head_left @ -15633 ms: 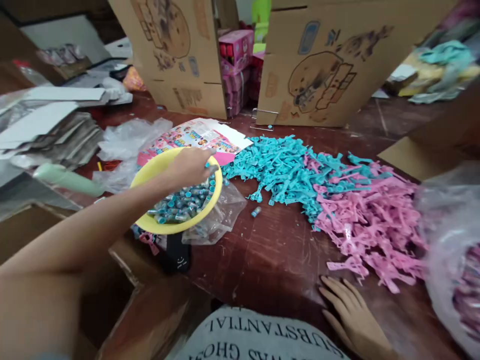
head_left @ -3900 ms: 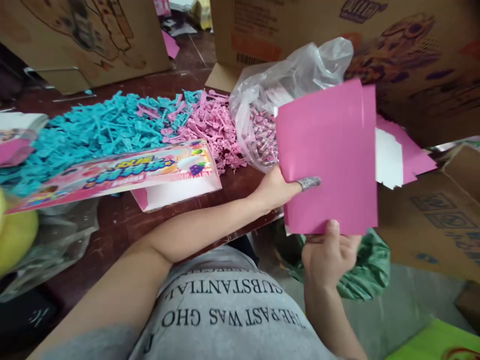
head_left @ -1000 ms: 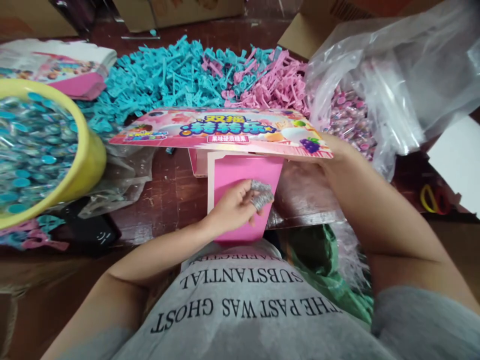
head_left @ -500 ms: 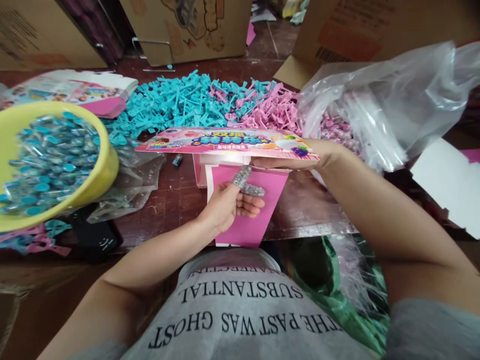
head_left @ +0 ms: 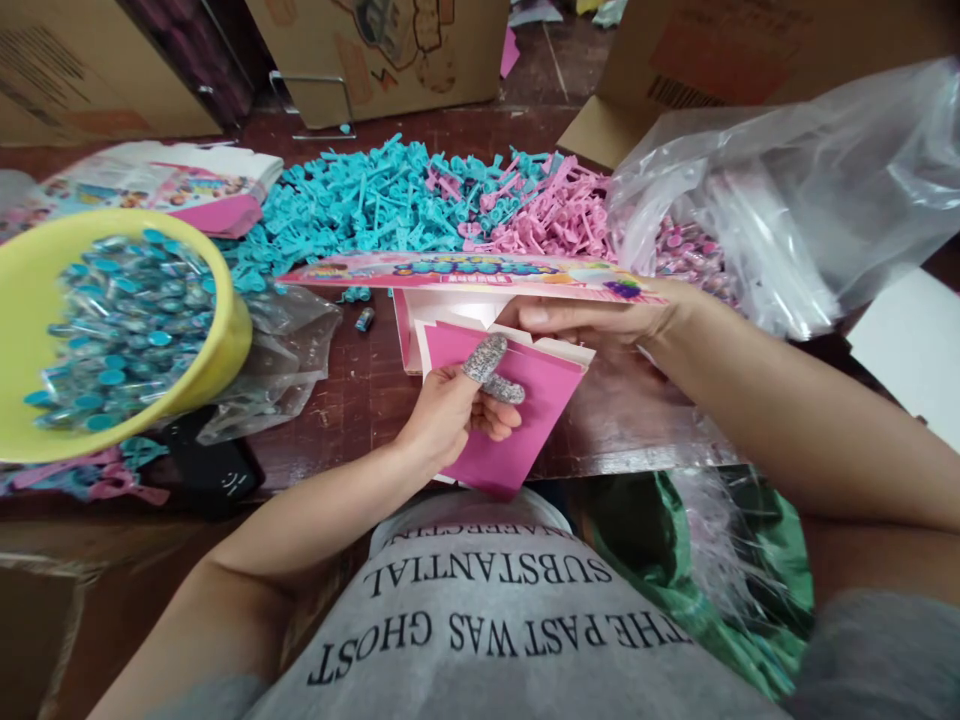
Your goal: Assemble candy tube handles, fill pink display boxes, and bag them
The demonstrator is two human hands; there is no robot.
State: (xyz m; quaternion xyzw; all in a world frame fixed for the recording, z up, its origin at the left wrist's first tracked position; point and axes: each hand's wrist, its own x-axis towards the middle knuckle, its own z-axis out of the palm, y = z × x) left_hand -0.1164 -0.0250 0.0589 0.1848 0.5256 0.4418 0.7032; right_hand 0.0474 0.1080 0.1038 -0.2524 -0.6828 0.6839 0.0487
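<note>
My left hand, with grey finger covers on two fingers, pinches a pink card insert that tilts out over the table's near edge. My right hand grips the front of a pink printed display box and holds its printed lid flap up. The insert's far end sits in the box's open white interior. The box rests on the dark red wooden table.
A yellow bowl of blue-capped candy tubes stands at left. Heaps of blue plastic pieces and pink plastic pieces lie behind. A clear bag of pink candies sits at right. Flat printed boxes and cardboard cartons stand behind.
The pink insert has tilted and slid further into the box. My right hand has raised the printed lid flap a little. The view has shifted slightly.
</note>
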